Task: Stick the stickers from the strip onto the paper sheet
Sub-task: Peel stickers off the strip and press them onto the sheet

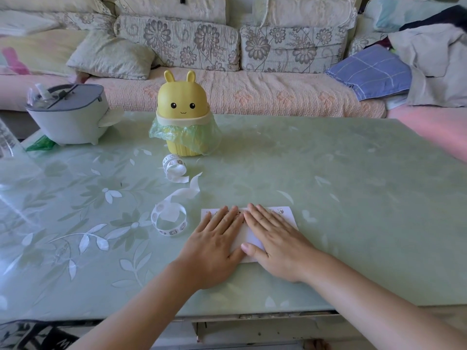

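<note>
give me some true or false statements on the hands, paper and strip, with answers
1. The left hand and right hand lie flat on the paper. True.
2. The left hand grips the strip. False: the strip lies curled on the table, left of the paper, untouched.
3. The bin stands beyond the strip. True.
4. The paper bears no stickers. False: some show along its far edge.

yellow bunny bin [182, 102], green floral tablecloth [328, 173], white paper sheet [288, 215]

Open tabletop [353, 173] stretches right of the paper sheet [286, 216]; curled sticker strip [168, 219] and yellow bin [182, 114] stand left.
</note>
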Motion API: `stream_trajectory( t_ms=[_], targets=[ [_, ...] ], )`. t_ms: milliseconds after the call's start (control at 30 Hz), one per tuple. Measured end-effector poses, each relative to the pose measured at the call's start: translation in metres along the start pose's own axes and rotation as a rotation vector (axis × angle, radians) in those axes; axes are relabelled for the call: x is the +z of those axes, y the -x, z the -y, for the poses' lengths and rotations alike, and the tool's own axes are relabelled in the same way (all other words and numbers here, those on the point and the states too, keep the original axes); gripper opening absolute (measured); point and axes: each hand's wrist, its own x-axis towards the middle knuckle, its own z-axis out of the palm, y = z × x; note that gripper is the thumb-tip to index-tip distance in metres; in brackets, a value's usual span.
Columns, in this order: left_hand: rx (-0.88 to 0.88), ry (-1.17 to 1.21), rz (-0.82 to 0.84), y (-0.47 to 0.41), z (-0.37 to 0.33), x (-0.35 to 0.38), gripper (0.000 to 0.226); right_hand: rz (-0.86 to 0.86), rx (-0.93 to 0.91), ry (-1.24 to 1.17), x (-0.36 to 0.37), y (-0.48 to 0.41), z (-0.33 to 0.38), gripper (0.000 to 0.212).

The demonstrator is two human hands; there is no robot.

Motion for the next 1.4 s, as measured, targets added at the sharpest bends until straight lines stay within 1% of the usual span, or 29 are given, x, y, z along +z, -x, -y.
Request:
stream_trajectory(
  t_ms=[100,200,267,333,400,467,500,567,600,667,700,733,833,967,1067,1133,1200,1267,1300,1400],
  targets=[
    [-0.047,-0.018,-0.003,0.0,-0.002,0.001,0.079,-0.033,0.076,-0.01,0.002,0.004,-0.007,0.11],
    [-0.138,-0.028,-0.007,0.002,-0.003,0.002,0.09,-0.053,0.184,-0.02,0.003,0.008,-0.008,0.115],
    [-0.168,-0.01,-0.007,0.003,-0.003,0.002,0.097,-0.056,0.242,-0.027,0.004,0.008,-0.005,0.117],
    [-0.17,0.017,-0.002,0.003,-0.004,0.001,0.1,-0.047,0.287,-0.045,0.003,0.006,-0.002,0.111],
    [-0.179,0.055,0.001,0.003,-0.003,-0.002,0.099,-0.05,0.314,-0.06,-0.002,0.004,0.002,0.094],
    [-0.18,0.136,-0.025,0.003,-0.001,-0.008,0.09,-0.085,0.311,-0.058,-0.007,0.0,0.006,0.082],
    [-0.174,0.185,-0.071,0.002,0.002,-0.011,0.086,-0.122,0.298,-0.04,-0.01,-0.003,0.008,0.076],
    [-0.149,0.254,-0.236,0.003,0.008,-0.022,0.077,-0.226,0.252,0.005,-0.019,-0.011,0.012,0.061],
    [-0.133,0.271,-0.329,0.004,0.013,-0.027,0.065,-0.266,0.224,0.005,-0.023,-0.014,0.015,0.055],
    [-0.132,0.279,-0.481,0.006,0.025,-0.036,0.034,-0.288,0.168,-0.054,-0.032,-0.023,0.023,0.045],
    [-0.144,0.274,-0.521,0.008,0.032,-0.042,0.024,-0.282,0.144,-0.1,-0.035,-0.026,0.027,0.041],
    [-0.167,0.261,-0.533,0.011,0.038,-0.047,0.019,-0.277,0.125,-0.141,-0.038,-0.03,0.033,0.037],
    [-0.219,0.19,-0.498,0.02,0.055,-0.055,0.016,-0.255,0.098,-0.229,-0.043,-0.04,0.05,0.028],
    [-0.245,0.104,-0.451,0.03,0.068,-0.053,0.029,-0.214,0.066,-0.313,-0.045,-0.055,0.072,0.022],
    [-0.306,0.089,-0.4,0.035,0.072,-0.051,0.036,-0.2,0.062,-0.381,-0.045,-0.063,0.083,0.021],
    [-0.325,0.079,-0.358,0.039,0.074,-0.053,0.034,-0.183,0.077,-0.411,-0.045,-0.069,0.089,0.021],
    [-0.322,0.073,-0.331,0.041,0.078,-0.055,0.023,-0.169,0.088,-0.425,-0.045,-0.073,0.092,0.021],
    [-0.331,0.122,-0.33,0.042,0.081,-0.056,0.01,-0.16,0.093,-0.441,-0.045,-0.076,0.095,0.021],
    [-0.348,0.184,-0.344,0.043,0.081,-0.057,0.006,-0.157,0.097,-0.453,-0.046,-0.078,0.096,0.021],
    [-0.457,0.479,-0.384,0.042,0.079,-0.064,0.002,-0.171,0.115,-0.522,-0.049,-0.083,0.098,0.024]
  ],
)
